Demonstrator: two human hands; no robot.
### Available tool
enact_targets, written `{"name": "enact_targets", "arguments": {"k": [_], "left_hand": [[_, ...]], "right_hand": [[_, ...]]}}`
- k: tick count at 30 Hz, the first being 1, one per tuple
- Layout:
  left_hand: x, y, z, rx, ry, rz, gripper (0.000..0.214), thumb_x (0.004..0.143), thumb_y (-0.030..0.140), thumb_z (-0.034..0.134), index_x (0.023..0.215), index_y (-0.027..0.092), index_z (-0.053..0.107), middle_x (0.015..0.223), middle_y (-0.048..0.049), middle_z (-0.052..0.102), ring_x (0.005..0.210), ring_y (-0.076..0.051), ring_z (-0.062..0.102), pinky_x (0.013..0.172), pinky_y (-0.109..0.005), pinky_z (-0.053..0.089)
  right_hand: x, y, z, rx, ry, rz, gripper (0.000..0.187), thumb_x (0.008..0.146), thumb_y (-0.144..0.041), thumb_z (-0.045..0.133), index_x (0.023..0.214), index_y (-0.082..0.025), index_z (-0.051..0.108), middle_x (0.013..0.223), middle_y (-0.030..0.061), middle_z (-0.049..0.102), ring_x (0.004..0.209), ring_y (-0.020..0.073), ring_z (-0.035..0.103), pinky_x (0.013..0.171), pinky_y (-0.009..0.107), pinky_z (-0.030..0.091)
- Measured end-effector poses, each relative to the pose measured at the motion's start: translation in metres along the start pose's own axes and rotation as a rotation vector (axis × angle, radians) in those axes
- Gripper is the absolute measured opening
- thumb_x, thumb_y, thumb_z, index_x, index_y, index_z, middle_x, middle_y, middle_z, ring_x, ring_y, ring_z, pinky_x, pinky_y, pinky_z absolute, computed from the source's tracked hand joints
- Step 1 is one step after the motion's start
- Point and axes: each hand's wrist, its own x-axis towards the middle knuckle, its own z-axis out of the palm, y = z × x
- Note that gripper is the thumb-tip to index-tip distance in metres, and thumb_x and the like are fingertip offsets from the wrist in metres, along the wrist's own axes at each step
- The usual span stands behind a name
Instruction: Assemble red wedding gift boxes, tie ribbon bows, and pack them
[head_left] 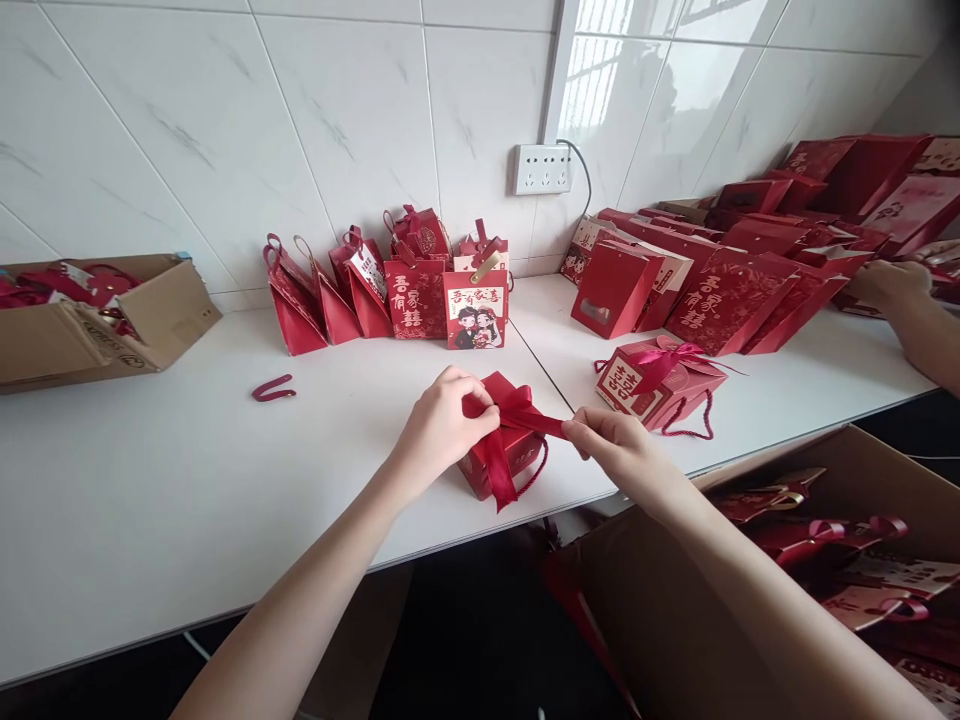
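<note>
Left hand [448, 417]: fingers closed, pinching a glossy dark-red satin ribbon [553, 426] at its bow. Right hand [619, 448]: thumb and fingers closed on one ribbon end, drawn out sideways. Small red cardboard box [474, 472] sits between and just beneath both hands, on the white worktop [337, 490]; ribbon lies across its top, one tail hanging down its side. Just beyond right hand: red patterned box with magenta bow [652, 385], rope handle. Left of left hand, apart: curved dark-red strip [274, 389]. Beyond left hand, near wall: upright red paper gift bag [418, 300] among others.
</note>
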Motion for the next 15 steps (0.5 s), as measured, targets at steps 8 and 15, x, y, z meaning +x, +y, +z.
{"name": "enact_targets", "arguments": {"k": [8, 15], "left_hand": [[0.002, -0.003, -0.009, -0.159, -0.04, 0.043, 0.016, 0.079, 0.035, 0.058, 0.078, 0.022, 0.067, 0.106, -0.0033, 0.062, 0.099, -0.02, 0.061, 0.089, -0.031, 0.046], [-0.021, -0.011, -0.023, -0.135, 0.09, -0.296, 0.048, 0.083, 0.056, 0.044, 0.054, 0.019, 0.048, 0.052, 0.0013, 0.054, 0.052, -0.013, 0.051, 0.056, -0.026, 0.041]], "right_hand": [[0.008, 0.004, -0.021, -0.166, 0.037, -0.07, 0.047, 0.075, -0.066, 0.048, 0.069, -0.019, 0.051, 0.06, -0.0017, 0.048, 0.055, 0.0122, 0.042, 0.05, 0.025, 0.033], [0.035, -0.032, -0.018, -0.26, 0.163, -0.121, 0.061, 0.083, -0.073, 0.029, 0.063, -0.019, 0.049, 0.055, -0.0016, 0.043, 0.054, 0.0126, 0.04, 0.053, 0.027, 0.031]]}}
